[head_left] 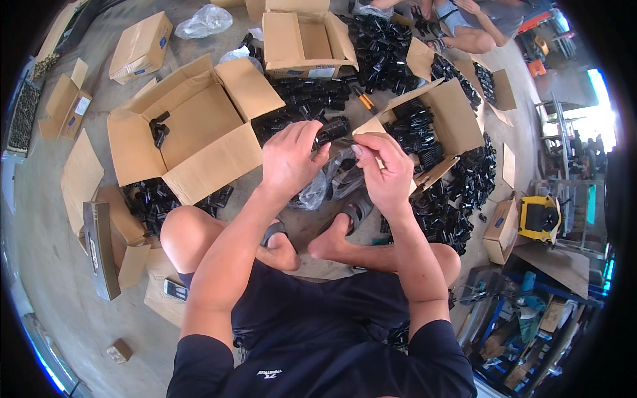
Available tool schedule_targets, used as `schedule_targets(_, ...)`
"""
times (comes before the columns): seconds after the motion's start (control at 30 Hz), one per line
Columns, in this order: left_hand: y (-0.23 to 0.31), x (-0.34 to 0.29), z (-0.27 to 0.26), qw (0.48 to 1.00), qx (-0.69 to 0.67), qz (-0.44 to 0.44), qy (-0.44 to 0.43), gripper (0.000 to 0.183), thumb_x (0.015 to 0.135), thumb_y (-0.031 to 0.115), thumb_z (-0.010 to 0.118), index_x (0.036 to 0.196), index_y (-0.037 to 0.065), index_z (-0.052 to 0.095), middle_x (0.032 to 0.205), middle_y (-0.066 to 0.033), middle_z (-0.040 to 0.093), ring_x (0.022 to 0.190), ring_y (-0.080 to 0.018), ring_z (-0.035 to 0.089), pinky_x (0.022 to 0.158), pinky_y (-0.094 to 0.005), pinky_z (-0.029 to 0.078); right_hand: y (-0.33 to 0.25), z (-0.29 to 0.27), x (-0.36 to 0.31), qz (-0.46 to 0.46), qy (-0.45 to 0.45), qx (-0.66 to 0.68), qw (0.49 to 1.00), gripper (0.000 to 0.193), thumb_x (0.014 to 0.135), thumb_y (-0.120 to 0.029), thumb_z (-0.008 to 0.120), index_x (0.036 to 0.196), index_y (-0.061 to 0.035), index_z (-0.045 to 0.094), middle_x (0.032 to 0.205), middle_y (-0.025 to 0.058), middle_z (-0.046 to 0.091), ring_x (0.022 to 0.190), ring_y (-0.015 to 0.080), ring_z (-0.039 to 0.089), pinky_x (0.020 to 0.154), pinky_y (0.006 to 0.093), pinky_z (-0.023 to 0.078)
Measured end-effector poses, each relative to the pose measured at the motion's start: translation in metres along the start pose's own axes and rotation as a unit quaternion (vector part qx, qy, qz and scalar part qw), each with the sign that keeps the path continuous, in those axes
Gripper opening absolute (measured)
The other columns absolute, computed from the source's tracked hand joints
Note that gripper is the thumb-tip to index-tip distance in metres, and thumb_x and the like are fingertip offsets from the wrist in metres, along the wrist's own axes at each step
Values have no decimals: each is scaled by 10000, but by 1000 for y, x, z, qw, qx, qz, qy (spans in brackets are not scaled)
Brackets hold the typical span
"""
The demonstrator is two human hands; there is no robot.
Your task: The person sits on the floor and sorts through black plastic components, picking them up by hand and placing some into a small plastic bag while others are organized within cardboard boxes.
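My left hand (290, 158) is closed around a black tube-shaped part (332, 130), whose end points right, toward the other hand. Thumb and fingers of my right hand (385, 167) are pinched together on a small thin dark piece (349, 140), close to the end of the tube; whether the two touch I cannot tell. Below the hands lies a clear plastic bag (312, 194) on the floor between my feet. To the left, a large open carton (199, 126) has a couple of black parts (159, 130) in it. Another open carton (458, 119) at the right holds many black parts.
Heaps of black parts (458, 199) cover the floor around the cartons. An orange-and-black tool (364, 99) lies beyond my hands. A phone (175, 290) rests on cardboard at my left. Another person (464, 26) sits at the far right. A cluttered rack (524, 318) stands at the right.
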State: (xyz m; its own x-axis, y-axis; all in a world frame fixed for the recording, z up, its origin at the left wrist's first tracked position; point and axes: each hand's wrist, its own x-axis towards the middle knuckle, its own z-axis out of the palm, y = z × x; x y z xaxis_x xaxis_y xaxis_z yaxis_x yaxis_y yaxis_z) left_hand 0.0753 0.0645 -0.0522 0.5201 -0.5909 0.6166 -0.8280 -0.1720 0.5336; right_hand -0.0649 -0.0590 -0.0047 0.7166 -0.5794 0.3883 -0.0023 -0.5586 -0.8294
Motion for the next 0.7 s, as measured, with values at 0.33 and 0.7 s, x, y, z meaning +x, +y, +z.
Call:
schedule_targets(0.33,7,0,-9,1000,15,14,-21,412,668,127,813,1035,56,639,998,-94,700,903,-278,694,776,-379,575,2,22,8,-185,-51,-174,966,211,810,8,707,1015,-38,688,952,108,661,859,300,663,719,390,554)
schedule_targets(0.7,5,-2,-12,999,-5,-20,-27,387,695,127,800,1034,42,637,926,-99,686,831,-276,684,740,-378,562,-6,29,14,-122,-66,-213,967,349,799,-60,750,1139,-34,676,987,84,619,910,239,638,714,341,550)
